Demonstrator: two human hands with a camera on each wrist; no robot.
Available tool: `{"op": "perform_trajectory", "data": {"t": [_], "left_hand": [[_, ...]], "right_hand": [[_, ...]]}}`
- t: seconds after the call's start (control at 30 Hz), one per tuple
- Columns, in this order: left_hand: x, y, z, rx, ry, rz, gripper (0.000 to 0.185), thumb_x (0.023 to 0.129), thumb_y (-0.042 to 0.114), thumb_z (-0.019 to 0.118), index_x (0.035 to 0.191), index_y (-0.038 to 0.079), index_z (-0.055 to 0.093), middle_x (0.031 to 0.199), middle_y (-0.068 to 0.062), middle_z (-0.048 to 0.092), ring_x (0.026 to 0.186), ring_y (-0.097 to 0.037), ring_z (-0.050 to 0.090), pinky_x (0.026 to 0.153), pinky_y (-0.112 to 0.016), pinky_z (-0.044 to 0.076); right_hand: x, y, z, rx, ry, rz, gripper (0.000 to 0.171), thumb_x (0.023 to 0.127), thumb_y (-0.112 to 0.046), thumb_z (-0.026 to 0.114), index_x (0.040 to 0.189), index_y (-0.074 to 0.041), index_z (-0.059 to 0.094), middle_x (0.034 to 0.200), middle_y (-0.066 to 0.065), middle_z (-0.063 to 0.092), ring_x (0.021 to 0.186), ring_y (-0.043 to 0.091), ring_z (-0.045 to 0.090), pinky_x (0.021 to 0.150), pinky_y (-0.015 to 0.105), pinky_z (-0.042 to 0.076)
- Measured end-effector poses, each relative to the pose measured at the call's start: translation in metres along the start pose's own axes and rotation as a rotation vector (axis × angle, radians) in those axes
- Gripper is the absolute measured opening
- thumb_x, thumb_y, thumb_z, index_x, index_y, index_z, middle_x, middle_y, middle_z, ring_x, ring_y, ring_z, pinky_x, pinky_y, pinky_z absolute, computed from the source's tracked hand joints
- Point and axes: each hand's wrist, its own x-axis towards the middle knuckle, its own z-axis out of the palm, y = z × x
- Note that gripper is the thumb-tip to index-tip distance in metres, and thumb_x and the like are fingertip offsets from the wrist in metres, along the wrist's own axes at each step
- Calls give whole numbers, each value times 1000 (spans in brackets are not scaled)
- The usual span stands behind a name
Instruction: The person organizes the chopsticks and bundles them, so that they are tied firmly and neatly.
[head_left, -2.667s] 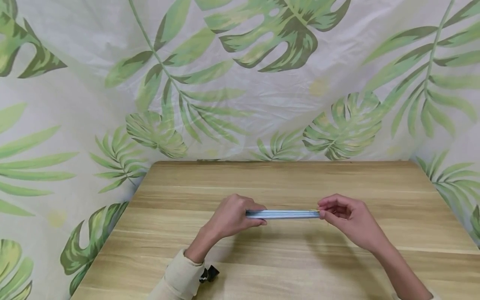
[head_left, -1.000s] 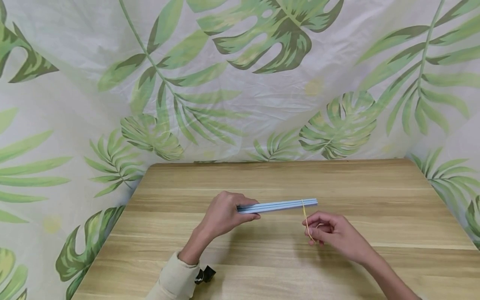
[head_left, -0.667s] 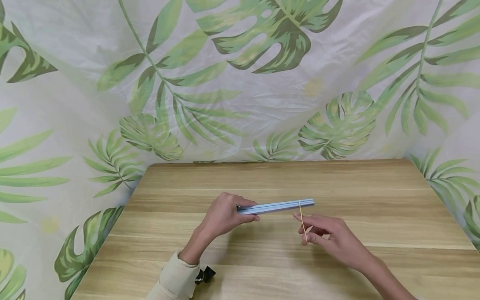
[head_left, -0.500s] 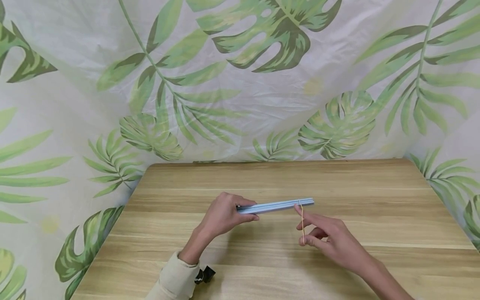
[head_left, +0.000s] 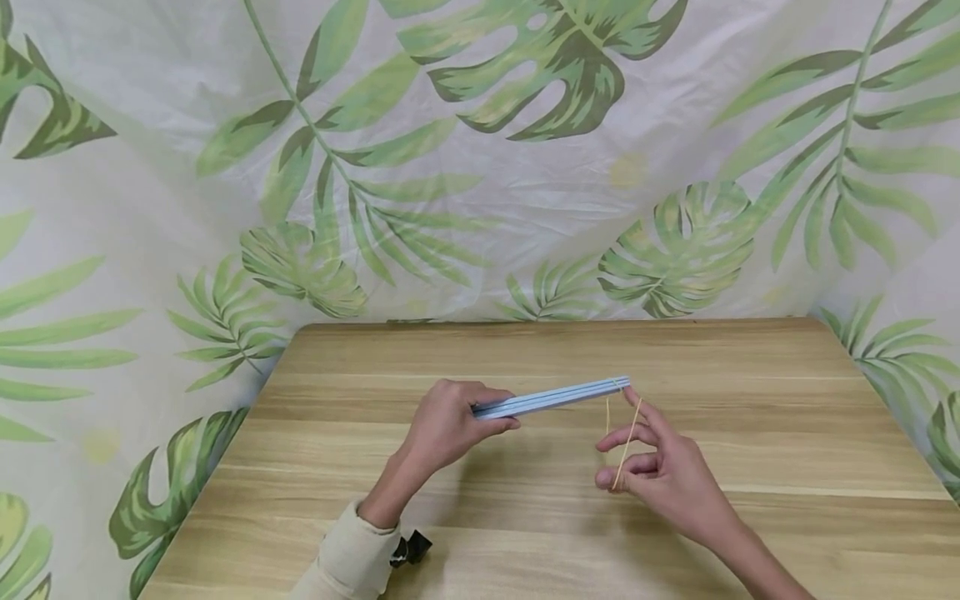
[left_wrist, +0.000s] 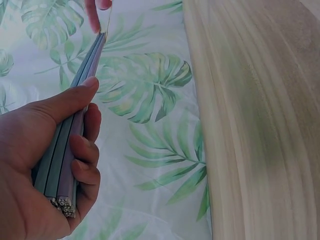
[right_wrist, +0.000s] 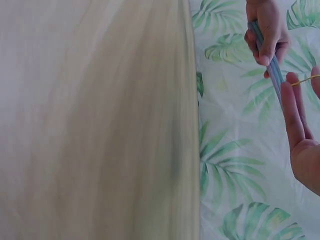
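A wooden table stands against a leaf-printed cloth backdrop.

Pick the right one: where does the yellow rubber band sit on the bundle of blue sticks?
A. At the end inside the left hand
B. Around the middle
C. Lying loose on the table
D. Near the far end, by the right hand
D: the rubber band loops over the bundle of blue sticks near the end opposite the left hand, stretched down by the right hand.

A light wooden table with streaked grain stands against a pale cloth backdrop printed with large green palm and monstera leaves, softly and evenly lit
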Motion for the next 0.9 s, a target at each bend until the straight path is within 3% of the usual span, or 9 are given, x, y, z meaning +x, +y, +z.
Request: {"op": "perform_trajectory", "data": {"t": [0.13,0.23,0.43,0.67,0.9], "left_hand": [[1,2,1,6,18,10,24,84,29,93,106,21,87,93,6,84,72,1,67,66,-19,52],[1,4,2,6,20,20,24,84,29,93,106,21,87,93,6,84,71,1,67,66,-19,51],[4,4,3,-8,26,54,25,85,29,92,108,19,87,92,4,83,71,0,67,65,-18,50],[5,1,-2,-2,-8,139,26,86,27,92,109,17,87,87,5,82,68,3,63,64,-16,47],[4,-3,-5,-35,-35,145,28,86,24,92,112,15,86,87,3,82,65,5,56,59,-15,43]], "right_hand": [[3,-3,1,194,-75,107,93,96,-4,79,169,0,21,117,23,69,78,26,81,75,41,66],[5,-3,2,255,-113,132,83,102,-3,72,167,5,21,118,27,67,81,26,81,75,44,66],[9,-1,2,354,-92,226,74,108,-10,64,166,6,19,114,11,71,85,23,80,77,43,66],[11,9,-3,458,-84,210,71,113,-11,55,162,12,11,106,-5,73,85,11,76,76,31,65],[10,17,-6,504,-76,130,65,113,-7,52,159,13,11,103,-8,74,84,8,75,73,29,64]]}}
